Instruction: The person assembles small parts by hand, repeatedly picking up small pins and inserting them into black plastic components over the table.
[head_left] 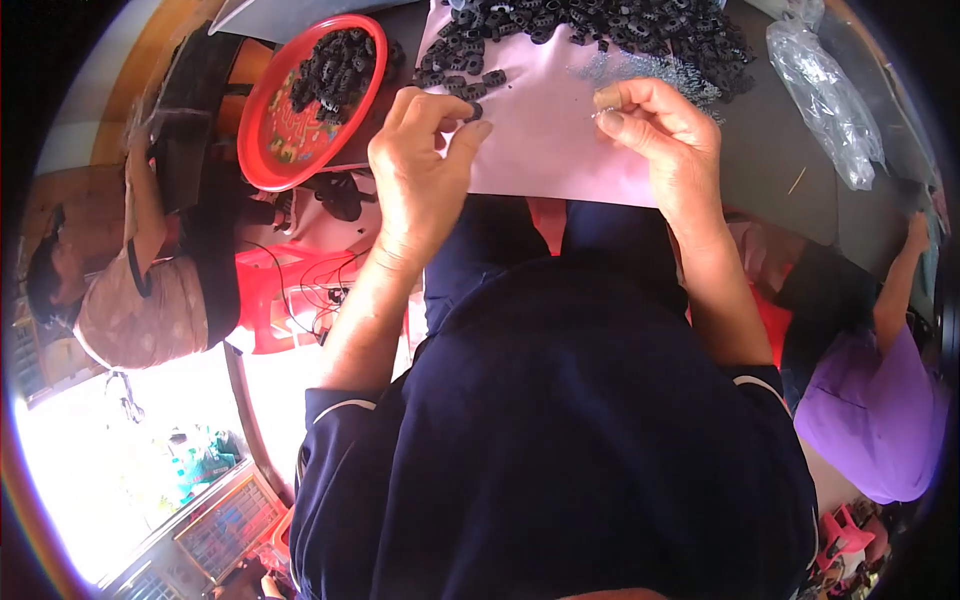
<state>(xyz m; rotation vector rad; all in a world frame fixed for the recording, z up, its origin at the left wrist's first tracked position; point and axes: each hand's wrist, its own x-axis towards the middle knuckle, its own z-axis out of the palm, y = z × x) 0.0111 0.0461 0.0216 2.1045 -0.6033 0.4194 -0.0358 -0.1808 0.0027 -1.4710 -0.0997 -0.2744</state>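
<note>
Between the thumb and forefinger of my left hand [418, 165] is a small black plastic part [474, 111]. My right hand [672, 145] pinches a tiny silvery metal piece [601, 113], too small to make out fully. Both hands are held apart over a pink cloth [555, 130] on the table. A heap of small black plastic parts [510, 25] covers the cloth's far side. Beside it, behind my right hand, lies a scatter of small silvery metal pieces [640, 70].
A red basin [256, 150] holding more black parts stands to the left. Clear plastic bags [825, 100] and a thin stick [797, 181] lie on the table [760, 150] at right. One person [150, 300] sits at far left, another [875, 410] in purple at far right.
</note>
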